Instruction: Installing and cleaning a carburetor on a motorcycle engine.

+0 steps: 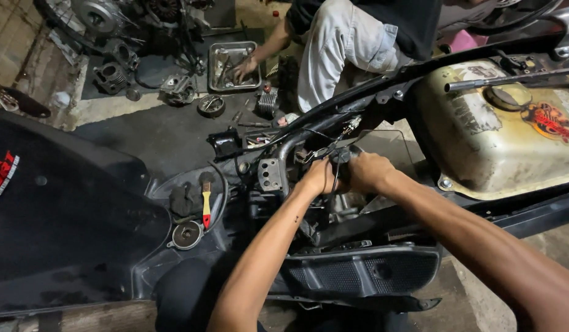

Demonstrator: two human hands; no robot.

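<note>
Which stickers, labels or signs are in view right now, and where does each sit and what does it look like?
Round orange and red sticker: right side of the cream metal fuel tank, partly dark in the middle.
Faded grey rectangular sticker: same tank, left of its filler cap, worn.
Red and white lettered decal: far left on the black plastic body panel, slanted.
No packages or screens show.

Hammer (206, 203) left of hands (349, 175); tank (500, 135) right.

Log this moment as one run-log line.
left hand: on wiring | right hand: grips black part | motorcycle frame | co-worker's hand: in metal tray
</note>
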